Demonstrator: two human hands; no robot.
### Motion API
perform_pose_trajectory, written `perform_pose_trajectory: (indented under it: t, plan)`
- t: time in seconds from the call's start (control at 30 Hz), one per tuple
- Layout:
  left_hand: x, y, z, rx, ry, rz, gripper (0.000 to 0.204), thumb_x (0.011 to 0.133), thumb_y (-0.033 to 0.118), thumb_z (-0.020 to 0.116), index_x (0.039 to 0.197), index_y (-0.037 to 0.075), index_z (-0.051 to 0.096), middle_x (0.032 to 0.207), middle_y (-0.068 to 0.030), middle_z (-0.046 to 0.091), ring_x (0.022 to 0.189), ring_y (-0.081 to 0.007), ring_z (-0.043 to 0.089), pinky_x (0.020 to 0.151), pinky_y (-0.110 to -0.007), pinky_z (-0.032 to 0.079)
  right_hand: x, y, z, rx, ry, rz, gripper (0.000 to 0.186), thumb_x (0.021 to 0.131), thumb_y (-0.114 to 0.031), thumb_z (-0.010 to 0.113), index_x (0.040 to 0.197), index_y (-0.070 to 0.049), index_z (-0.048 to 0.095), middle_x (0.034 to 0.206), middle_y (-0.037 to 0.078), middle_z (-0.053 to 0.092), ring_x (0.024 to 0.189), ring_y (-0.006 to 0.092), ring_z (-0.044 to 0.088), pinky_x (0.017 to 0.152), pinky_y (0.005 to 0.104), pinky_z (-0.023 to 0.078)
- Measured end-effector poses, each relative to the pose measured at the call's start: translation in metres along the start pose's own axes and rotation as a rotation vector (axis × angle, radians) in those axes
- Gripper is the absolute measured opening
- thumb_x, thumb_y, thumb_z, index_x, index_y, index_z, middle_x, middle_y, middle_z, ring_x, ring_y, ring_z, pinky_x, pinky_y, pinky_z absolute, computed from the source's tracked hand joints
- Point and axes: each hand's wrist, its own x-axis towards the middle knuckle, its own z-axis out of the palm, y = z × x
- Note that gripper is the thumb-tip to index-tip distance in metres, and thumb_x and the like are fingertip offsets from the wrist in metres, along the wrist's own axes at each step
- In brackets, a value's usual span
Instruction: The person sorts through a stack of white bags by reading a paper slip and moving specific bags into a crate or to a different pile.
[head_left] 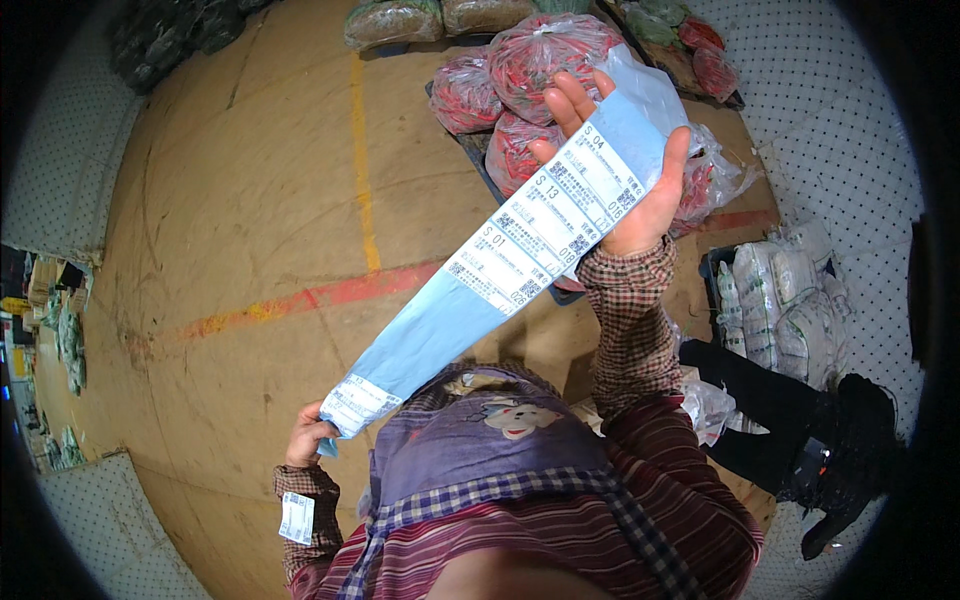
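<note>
A long light-blue strip of label backing (pixel 424 325) stretches diagonally between my hands, with several white printed labels (pixel 545 215) on its upper half. At lower left, my left hand (pixel 308 438) is closed on the strip's end, beside another white label (pixel 358 402). My right hand (pixel 645 208) lies palm up under the upper end, fingers stretched and thumb apart; the strip covers much of the palm. A small white label (pixel 297 517) sticks to my left checked sleeve.
Clear bags of red produce (pixel 540 65) lie on a dark pallet beyond my right hand. A crate (pixel 712 285) of white plastic-wrapped packages (pixel 780 300) stands at right, near a black garment (pixel 860 450). Dark bags (pixel 170 45) sit far left. Yellow and red lines (pixel 330 290) cross the brown floor.
</note>
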Motion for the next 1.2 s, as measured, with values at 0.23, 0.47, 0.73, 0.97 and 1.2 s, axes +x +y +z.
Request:
perform_pose_trajectory:
  t: [0.23,0.47,0.73,0.97,1.2]
  plan:
    - [0.012,0.005,-0.009,-0.033,-0.075,-0.017,0.041,0.053,-0.003,0.048,0.092,-0.003,0.060,0.082,-0.0051,0.062,0.071,-0.0131,0.057,0.064,-0.024,0.046,-0.005,0.003,0.005,-0.034,0.024,-0.043,0.077,0.077,-0.063,0.037,0.128,-0.006,0.027,0.132,0.023,0.026,0.120,0.0384,0.029,0.094,0.0577,0.026]
    - [0.045,0.017,-0.024,0.051,-0.283,-0.121,0.053,0.055,0.001,0.050,0.108,-0.002,0.052,0.099,-0.0084,0.058,0.089,-0.0163,0.054,0.079,-0.027,0.042,-0.024,-0.008,0.021,-0.157,-0.014,-0.129,0.082,0.078,-0.060,0.038,0.131,-0.002,0.016,0.134,0.024,0.020,0.122,0.0344,0.028,0.092,0.0575,0.028]
    - [0.136,0.108,0.111,0.282,-0.856,0.272,0.091,0.064,0.032,0.063,0.134,0.002,0.013,0.139,-0.0127,0.016,0.129,-0.0232,0.014,0.103,-0.037,0.016,-0.113,-0.025,0.057,-0.222,0.148,-0.274,0.083,0.076,-0.065,0.035,0.133,-0.009,0.015,0.134,0.025,0.020,0.120,0.0399,0.028,0.091,0.0593,0.028]
    - [0.052,0.092,0.362,0.609,-1.404,0.440,0.052,0.062,0.002,0.071,0.109,-0.004,0.049,0.106,-0.0055,0.054,0.099,-0.0118,0.049,0.086,-0.028,0.038,-0.234,-0.053,0.096,-0.358,0.265,-0.458,0.081,0.077,-0.067,0.030,0.133,-0.010,0.016,0.132,0.026,0.023,0.119,0.0403,0.029,0.094,0.0548,0.029]
    - [-0.053,-0.039,0.440,0.484,-1.499,0.053,0.034,0.070,0.001,0.067,0.103,-0.001,0.055,0.091,-0.0047,0.061,0.079,-0.0093,0.057,0.070,-0.024,0.047,-0.474,-0.059,0.097,-0.315,0.800,-0.551,0.078,0.084,-0.060,0.016,0.126,0.004,0.030,0.122,0.014,0.044,0.112,0.0206,0.042,0.094,0.0373,0.032]
